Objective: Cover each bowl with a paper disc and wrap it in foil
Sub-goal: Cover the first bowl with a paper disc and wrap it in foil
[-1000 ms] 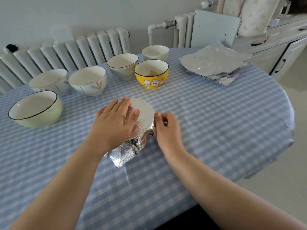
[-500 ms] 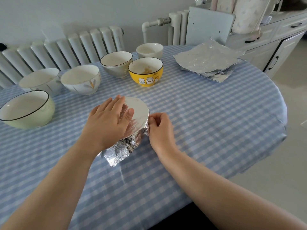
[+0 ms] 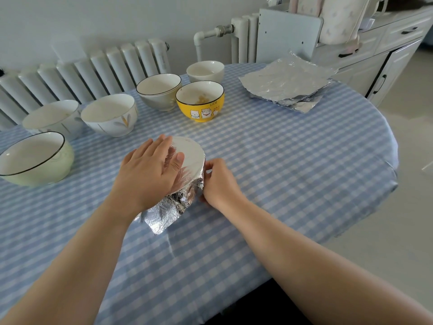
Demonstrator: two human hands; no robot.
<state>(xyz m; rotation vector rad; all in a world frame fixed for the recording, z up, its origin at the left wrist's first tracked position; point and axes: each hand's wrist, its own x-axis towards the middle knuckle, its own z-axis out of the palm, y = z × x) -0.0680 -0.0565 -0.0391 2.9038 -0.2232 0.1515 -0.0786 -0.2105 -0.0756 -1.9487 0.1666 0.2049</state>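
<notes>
Oval table (image 3: pixel 293 184) w/ blue-white check cloth fills most of the view; white radiator (image 3: pixel 89 71) runs behind its far edge, white cabinet (image 3: pixel 393 48) at far right; both forearms reach in from the bottom edge, converging near table centre.

Stack of foil sheets (image 3: pixel 288 83) lies flat at far right of table, well apart from the hands; six uncovered bowls arc along the far-left side: green-tinted bowl (image 3: pixel 35 160) nearest left, two white bowls behind it, grey bowl (image 3: pixel 159 91), yellow bowl (image 3: pixel 200 100) w/ cat print just beside it, small white bowl (image 3: pixel 205 71) furthest back.

Wrapped bowl (image 3: pixel 185 170) sits centre of table between the hands, top tilted toward the right; paper disc (image 3: pixel 191 152) shows white on top, crinkled foil (image 3: pixel 171 207) bunched round the near side w/ a loose flap lying on the cloth toward the camera.

Left hand (image 3: pixel 150 174) lies palm-down over the top, fingers straight & together, thumb flat on the disc, pressing; wrist slightly raised.

Right hand (image 3: pixel 218 181) is at the bowl's right side, fingers curled in, pinching foil against the rim; knuckles face up, wrist low near the cloth.
</notes>
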